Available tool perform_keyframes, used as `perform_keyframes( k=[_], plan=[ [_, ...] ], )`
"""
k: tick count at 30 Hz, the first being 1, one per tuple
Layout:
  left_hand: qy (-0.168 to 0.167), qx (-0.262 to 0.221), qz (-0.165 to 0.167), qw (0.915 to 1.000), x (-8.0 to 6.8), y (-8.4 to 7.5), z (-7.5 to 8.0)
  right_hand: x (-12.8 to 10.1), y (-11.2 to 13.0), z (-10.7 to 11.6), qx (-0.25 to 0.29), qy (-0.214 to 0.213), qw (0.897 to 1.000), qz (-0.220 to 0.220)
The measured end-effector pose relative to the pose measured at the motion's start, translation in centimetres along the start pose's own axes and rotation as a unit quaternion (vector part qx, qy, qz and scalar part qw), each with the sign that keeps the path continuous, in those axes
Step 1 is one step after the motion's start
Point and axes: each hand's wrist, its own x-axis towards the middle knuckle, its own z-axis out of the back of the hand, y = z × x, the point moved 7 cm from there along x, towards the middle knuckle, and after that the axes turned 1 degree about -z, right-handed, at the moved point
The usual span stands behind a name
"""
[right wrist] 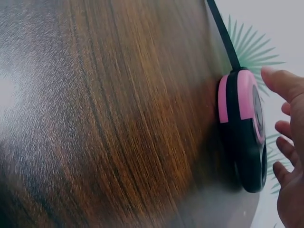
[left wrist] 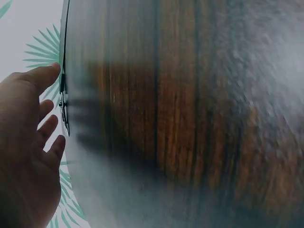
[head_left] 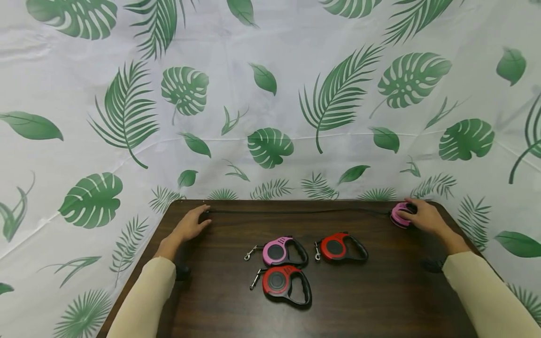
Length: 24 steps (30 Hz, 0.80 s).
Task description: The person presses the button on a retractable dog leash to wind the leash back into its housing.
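Note:
Along the far edge of the table, the dark cord of a pink retractable dog leash lies stretched out. At its left end, the metal clip shows in the left wrist view. My left hand hovers beside that clip with its fingers loosely spread, holding nothing. On the far right, my right hand is over the leash's casing. In the right wrist view the pink and black casing stands beside the relaxed, parted fingers, with a gap between them.
Nearer the middle lie another pink leash, a red leash just in front of it, and a second red leash to the right. Their clips point left. A white leaf-print cloth hangs behind the brown table.

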Motion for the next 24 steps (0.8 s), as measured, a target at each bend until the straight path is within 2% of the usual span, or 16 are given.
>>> perform_keyframes(
  k=[7, 14, 16, 24],
  plan=[
    [0.008, -0.005, 0.02, 0.9998, 0.3, 1.1, -0.3, 0.1, -0.4, -0.2, 0.001, 0.014, 1.0, -0.021],
    [0.006, 0.024, 0.012, 0.9996, 0.5, 1.3, -0.4, 0.0, -1.3, -0.7, -0.001, 0.041, 0.998, -0.042],
    [0.001, 0.033, 0.008, 0.9994, 0.6, 1.8, -0.5, -0.1, -1.6, -0.6, -0.008, 0.045, 0.998, -0.046],
    [-0.017, 0.062, 0.009, 0.9979, -0.2, 1.5, 0.1, -0.1, -2.8, -0.6, -0.03, 0.069, 0.995, -0.063]
  ],
)
